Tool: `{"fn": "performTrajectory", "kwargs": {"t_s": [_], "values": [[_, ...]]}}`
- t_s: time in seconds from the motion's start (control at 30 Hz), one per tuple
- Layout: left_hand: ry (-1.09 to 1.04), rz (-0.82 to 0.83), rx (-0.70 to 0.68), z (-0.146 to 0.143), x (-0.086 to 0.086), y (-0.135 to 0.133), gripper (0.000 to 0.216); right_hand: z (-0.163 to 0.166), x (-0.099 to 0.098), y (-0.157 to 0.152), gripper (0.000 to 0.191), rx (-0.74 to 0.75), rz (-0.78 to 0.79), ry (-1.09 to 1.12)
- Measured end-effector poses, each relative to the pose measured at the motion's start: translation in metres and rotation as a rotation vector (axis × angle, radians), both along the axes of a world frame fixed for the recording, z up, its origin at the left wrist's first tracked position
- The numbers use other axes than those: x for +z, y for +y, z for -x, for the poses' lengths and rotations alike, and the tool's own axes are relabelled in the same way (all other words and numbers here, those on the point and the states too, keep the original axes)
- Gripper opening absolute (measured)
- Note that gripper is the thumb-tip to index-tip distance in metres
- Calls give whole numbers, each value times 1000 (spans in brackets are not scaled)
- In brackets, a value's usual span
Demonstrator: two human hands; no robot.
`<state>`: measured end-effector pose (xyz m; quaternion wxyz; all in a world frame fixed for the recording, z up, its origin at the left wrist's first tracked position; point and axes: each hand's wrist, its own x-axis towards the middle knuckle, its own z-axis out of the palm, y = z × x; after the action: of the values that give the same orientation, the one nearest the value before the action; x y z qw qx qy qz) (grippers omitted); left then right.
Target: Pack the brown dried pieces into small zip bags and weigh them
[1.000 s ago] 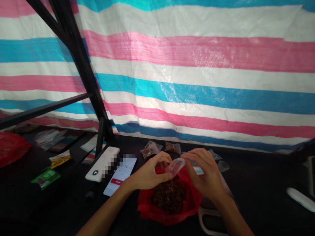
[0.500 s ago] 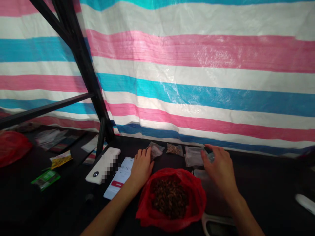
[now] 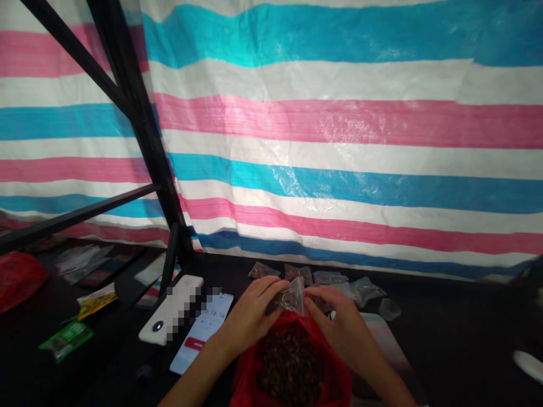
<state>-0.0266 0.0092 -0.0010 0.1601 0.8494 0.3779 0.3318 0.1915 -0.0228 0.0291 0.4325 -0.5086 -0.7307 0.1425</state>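
A small clear plastic pouch (image 3: pixel 292 297) is held between both hands above a red plastic bag (image 3: pixel 339 377) full of dark brown dried bits. My left hand (image 3: pixel 250 316) pinches the pouch's left edge. From the right, my right hand (image 3: pixel 339 325) pinches the same pouch, fingers closed on it. Behind the hands, a row of small filled pouches (image 3: pixel 299 274) lies on the black table (image 3: pixel 458 345), near the striped tarpaulin wall.
A white phone (image 3: pixel 169 311) and a lit phone screen (image 3: pixel 203 330) lie left of the bag. A small clear cup (image 3: pixel 389 308) stands to the right, a white object (image 3: pixel 528 364) at far right. Black metal frame bars (image 3: pixel 144 141), packets (image 3: pixel 65 339) and another red bag (image 3: pixel 19 277) fill the left.
Half a second ago both hands reached back to the pouches by the wall, apart from each other. Now they have come together over the red bag, holding one small pouch. The view tilted up.
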Motion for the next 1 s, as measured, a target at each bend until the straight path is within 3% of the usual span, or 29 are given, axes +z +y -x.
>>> {"fn": "performTrajectory", "kwargs": {"t_s": [0.1,0.23,0.37,0.47,0.53,0.77,1.0], "values": [[36,-66,-21,1,-2,-1,50,1,-1,2,22,37,108,102],[-49,-72,39,-2,8,-9,55,1,0,1,21,23,159,166],[-179,226,-51,-10,20,-16,14,6,1,-2,15,22,153,169],[-317,502,-143,-15,19,-17,24,11,0,-5,12,63,129,125],[-397,603,-155,-17,17,-15,29,14,-1,-6,14,87,115,89],[-508,688,-277,-15,19,-15,35,16,0,-9,15,125,153,64],[-506,743,-285,-15,15,-12,36,17,4,-11,14,158,181,58]]}}
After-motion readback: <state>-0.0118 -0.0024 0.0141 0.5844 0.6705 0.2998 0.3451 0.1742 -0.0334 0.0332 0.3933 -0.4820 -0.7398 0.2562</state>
